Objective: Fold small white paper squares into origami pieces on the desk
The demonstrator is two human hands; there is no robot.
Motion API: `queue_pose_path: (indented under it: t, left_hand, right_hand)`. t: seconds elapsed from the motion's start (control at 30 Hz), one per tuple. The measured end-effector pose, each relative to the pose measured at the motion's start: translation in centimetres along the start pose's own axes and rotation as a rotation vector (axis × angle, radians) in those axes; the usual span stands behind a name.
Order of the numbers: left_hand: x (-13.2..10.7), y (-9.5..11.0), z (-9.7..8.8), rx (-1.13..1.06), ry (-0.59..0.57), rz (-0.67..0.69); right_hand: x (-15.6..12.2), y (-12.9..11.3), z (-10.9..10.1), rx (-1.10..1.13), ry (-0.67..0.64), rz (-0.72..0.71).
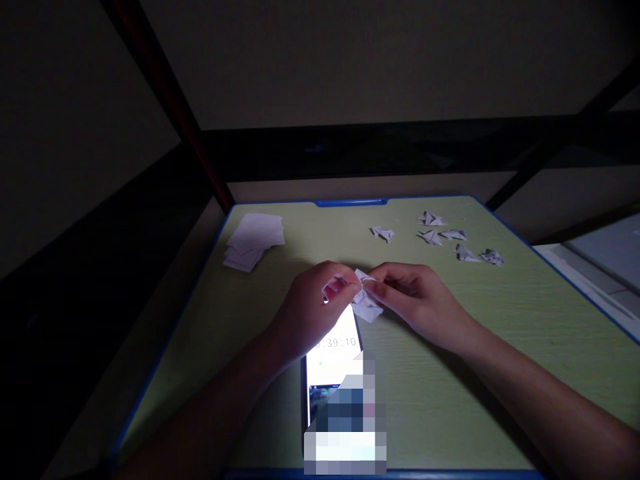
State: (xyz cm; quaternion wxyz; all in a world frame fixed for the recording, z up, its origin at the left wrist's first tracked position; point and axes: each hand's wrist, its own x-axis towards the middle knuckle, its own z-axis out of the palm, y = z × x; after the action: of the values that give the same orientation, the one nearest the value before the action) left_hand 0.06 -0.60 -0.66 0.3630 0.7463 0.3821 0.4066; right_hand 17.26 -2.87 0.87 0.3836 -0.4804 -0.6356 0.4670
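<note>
My left hand (310, 308) and my right hand (423, 299) meet over the middle of the pale green tabletop with a blue rim (500, 373). Between them I pinch a small, partly folded piece of white paper (367, 303). The fingertips of both hands close tightly on its upper edge, left from one side and right from the other, and the paper hangs just above the table. The light is dim, so I cannot make out the exact creases. Directly under my left hand lies a black smartphone with a lit white screen (333, 357), flat on the table and showing timer digits (its lower half is blurred out). Towards the far left corner sits a loose stack of white square paper sheets (254, 239), well apart from my hands. Across the far right side six small finished folded paper shapes are scattered: one alone (383, 233) nearer the middle, the other five (454, 235) in a loose cluster beyond my right hand.
</note>
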Motion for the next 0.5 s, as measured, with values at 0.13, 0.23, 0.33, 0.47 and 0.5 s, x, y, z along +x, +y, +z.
queue_pose_path:
  t: [0.13,0.23,0.33,0.47,0.5]
  left_hand:
    - [-0.07,-0.24,0.16,0.028,0.04,0.01]
    - [-0.11,-0.25,0.22,0.026,0.037,0.017]
    - [-0.16,-0.17,0.28,0.021,0.036,0.027]
    - [-0.23,-0.14,0.44,0.01,0.058,0.021]
    - [-0.24,-0.14,0.49,0.006,0.067,0.018]
  right_hand:
    - [0.11,0.07,0.18,-0.009,-0.003,0.006]
    - [0.13,0.06,0.31,0.001,-0.006,0.013]
    - [0.11,-0.05,0.4,0.001,-0.004,0.01]
    - [0.01,-0.23,0.48,0.006,-0.003,0.005]
    - [-0.03,-0.27,0.5,0.018,-0.004,0.007]
